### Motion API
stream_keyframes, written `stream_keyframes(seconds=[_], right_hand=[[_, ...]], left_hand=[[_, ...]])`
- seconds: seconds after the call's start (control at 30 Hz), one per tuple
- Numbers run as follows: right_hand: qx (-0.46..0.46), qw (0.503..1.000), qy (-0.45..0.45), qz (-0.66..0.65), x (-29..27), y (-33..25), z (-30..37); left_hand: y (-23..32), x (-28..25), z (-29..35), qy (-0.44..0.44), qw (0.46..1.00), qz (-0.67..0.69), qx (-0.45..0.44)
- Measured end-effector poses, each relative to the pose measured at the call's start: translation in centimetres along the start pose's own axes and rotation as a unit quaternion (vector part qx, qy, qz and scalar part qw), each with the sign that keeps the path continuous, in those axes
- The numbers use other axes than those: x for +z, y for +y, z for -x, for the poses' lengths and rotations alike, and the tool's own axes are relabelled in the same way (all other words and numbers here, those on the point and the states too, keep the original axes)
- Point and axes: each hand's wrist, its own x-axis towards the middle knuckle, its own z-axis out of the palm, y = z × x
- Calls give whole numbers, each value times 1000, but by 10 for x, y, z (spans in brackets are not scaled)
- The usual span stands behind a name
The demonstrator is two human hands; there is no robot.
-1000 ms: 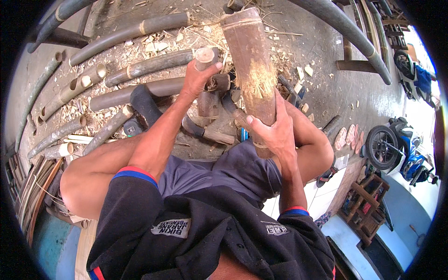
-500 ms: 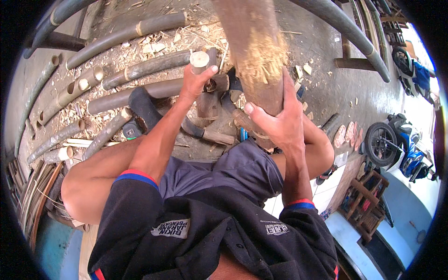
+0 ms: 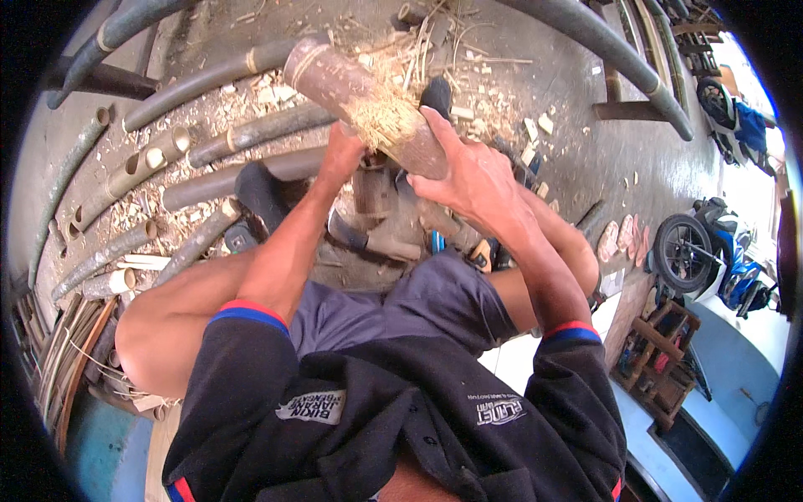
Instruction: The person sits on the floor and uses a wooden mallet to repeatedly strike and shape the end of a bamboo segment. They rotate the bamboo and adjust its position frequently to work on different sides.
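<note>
My right hand (image 3: pixel 464 171) is wrapped round the near end of a thick brown wooden mallet (image 3: pixel 322 79), which has a frayed yellow patch midway. The mallet slants up to the left, its frayed side over my left hand (image 3: pixel 341 155). That hand is closed round an upright wooden handle whose pale round end the mallet now hides. Beneath my left hand lies a dark bamboo tube (image 3: pixel 251 177); the tool's lower end cannot be made out. Between my legs is a tool with a dark curved blade and a wooden handle (image 3: pixel 393 248).
Several bamboo poles (image 3: pixel 209 88) lie on the left, one tube with cut holes (image 3: pixel 134 171). Wood chips (image 3: pixel 276 94) litter the floor. A tape measure (image 3: pixel 238 241) sits by my left knee. Bamboo frames (image 3: pixel 602 38) stand ahead; sandals (image 3: pixel 615 238) and a motorbike (image 3: pixel 711 255) are right.
The mallet has come down and tipped left, from upright ahead of my right hand to over my left hand. The handle's pale end, visible before, is now covered.
</note>
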Motion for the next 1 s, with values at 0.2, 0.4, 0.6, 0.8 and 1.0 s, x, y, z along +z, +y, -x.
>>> stream_keyframes(seconds=[0.2, 0.4, 0.6, 0.8, 1.0], right_hand=[[-49, 987, 124, -91, 30, 3, 19], [-56, 959, 174, -216, 26, -1, 58], [-15, 977, 92, -192, 57, 23, 66], [-21, 907, 236, -349, 72, 33, 85], [-23, 823, 262, -504, 68, 24, 86]], left_hand=[[3, -1, 7, -48, 998, -42, 6], [6, 19, 38, -151, 982, -102, 56], [-33, 9, 7, -119, 987, 27, 106], [20, 2, -3, 60, 992, 49, -101], [19, 26, 18, 12, 997, -40, -72]])
